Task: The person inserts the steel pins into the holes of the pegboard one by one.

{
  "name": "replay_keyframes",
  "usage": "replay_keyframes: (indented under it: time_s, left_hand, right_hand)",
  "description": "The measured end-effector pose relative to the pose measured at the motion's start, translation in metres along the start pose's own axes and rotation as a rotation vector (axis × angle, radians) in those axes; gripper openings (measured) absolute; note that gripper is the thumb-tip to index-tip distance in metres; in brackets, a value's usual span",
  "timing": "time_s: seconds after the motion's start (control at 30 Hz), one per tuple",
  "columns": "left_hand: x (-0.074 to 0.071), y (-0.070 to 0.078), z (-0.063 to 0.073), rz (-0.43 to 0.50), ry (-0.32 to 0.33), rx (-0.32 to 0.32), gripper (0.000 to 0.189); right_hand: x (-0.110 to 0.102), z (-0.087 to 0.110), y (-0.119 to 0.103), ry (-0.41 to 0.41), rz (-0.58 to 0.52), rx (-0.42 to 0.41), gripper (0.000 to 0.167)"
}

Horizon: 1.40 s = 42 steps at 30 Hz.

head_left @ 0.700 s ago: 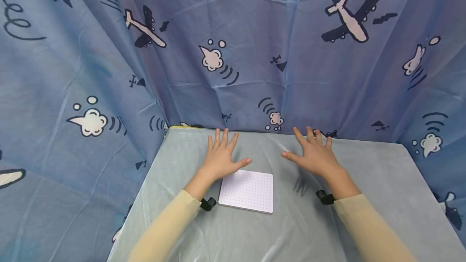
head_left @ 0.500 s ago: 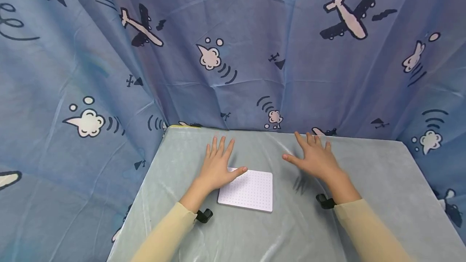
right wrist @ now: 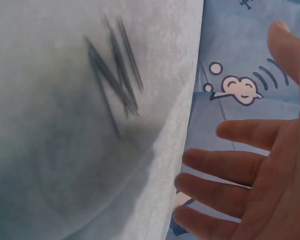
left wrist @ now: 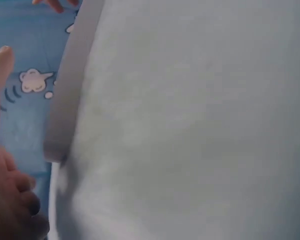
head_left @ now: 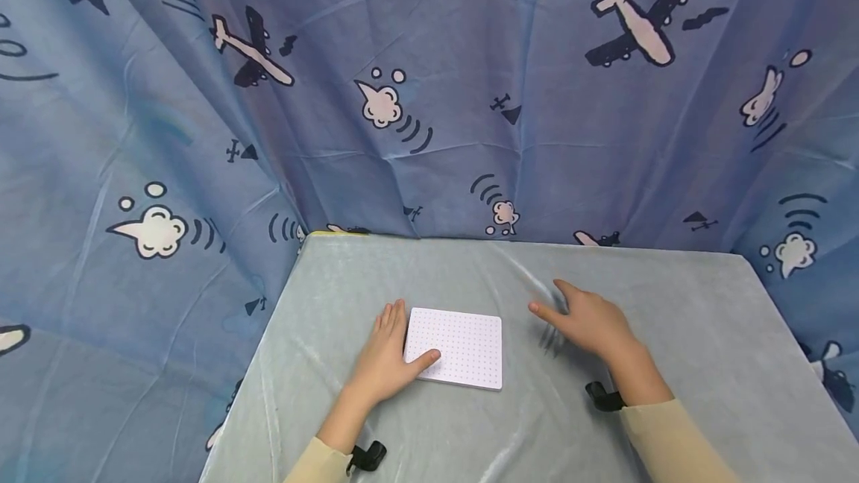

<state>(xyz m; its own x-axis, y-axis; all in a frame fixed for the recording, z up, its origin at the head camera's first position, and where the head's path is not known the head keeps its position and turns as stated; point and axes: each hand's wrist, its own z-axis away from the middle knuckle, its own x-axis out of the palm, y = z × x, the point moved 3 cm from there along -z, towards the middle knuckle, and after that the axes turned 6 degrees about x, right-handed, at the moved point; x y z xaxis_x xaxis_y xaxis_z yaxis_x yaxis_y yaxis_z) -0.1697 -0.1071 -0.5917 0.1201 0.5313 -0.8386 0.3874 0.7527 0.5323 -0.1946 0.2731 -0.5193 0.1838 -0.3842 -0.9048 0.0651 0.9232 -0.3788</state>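
Note:
A flat white board (head_left: 456, 345) dotted with a grid of small marks lies on the cloth-covered table. My left hand (head_left: 382, 364) is at its left side, fingers fairly straight along the edge and thumb over the front left corner; whether it touches is unclear. The left wrist view shows the board's grey side (left wrist: 72, 90) between the hand and the cloth. My right hand (head_left: 593, 326) hovers over several thin dark pointed sticks (head_left: 552, 340), thumb and index finger apart. In the right wrist view, these sticks (right wrist: 112, 75) lie crossed, and the fingers hold nothing.
A pale grey-green cloth (head_left: 335, 267) covers the table. Blue curtains (head_left: 456, 95) printed with planes and clouds hang behind it and along both sides. Each wrist carries a small black camera, such as the left camera (head_left: 367, 457).
My left hand has come back toward me and down to the board's left edge, its fingers drawing together. My right hand has lowered toward the sticks, its fingers less spread. The view has shifted slightly.

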Motion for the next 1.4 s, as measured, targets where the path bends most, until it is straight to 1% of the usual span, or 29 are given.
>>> replay_keyframes:
  time_s: [0.13,0.27,0.4,0.5,0.57,0.63,0.83,0.9,0.97,1.13,1.27,1.4]
  left_hand:
    - [0.008,-0.006,0.014,0.076,-0.015,-0.067,0.129]
    - [0.01,-0.007,0.019,0.114,-0.017,-0.086,0.129]
    - [0.011,-0.009,0.02,0.12,-0.036,-0.09,0.129]
    - [0.012,-0.011,0.022,0.112,-0.046,-0.071,0.129]
    - [0.013,-0.012,0.024,0.107,-0.046,-0.05,0.128]
    - [0.013,-0.013,0.025,0.1,-0.041,-0.026,0.128]
    - [0.012,-0.014,0.026,0.122,-0.034,0.0,0.13]
    - [0.013,-0.015,0.025,0.121,-0.033,0.009,0.131]
    - [0.014,-0.016,0.024,0.113,-0.031,0.013,0.13]
    - [0.017,-0.017,0.023,0.092,-0.016,0.008,0.127]
    - [0.019,-0.017,0.023,0.071,0.001,0.009,0.126]
    - [0.021,-0.018,0.024,0.044,0.011,0.005,0.127]
  right_hand:
    - [0.007,0.004,0.008,-0.003,-0.029,0.017,0.11]
    - [0.013,0.008,0.012,-0.007,-0.061,0.035,0.105]
    - [0.018,0.011,0.014,-0.031,-0.084,0.055,0.102]
    - [0.022,0.014,0.015,-0.041,-0.094,0.058,0.103]
    - [0.024,0.017,0.015,-0.035,-0.098,0.055,0.1]
    - [0.025,0.02,0.015,-0.033,-0.111,0.065,0.092]
    - [0.031,0.029,0.019,-0.035,-0.169,0.116,0.054]
    - [0.032,0.031,0.021,-0.025,-0.176,0.114,0.049]
    - [0.033,0.033,0.021,-0.014,-0.175,0.102,0.048]
    - [0.035,0.035,0.021,-0.021,-0.188,0.102,0.049]
    - [0.039,0.032,0.02,-0.014,-0.192,0.112,0.054]
    - [0.042,0.03,0.018,-0.005,-0.168,0.135,0.056]
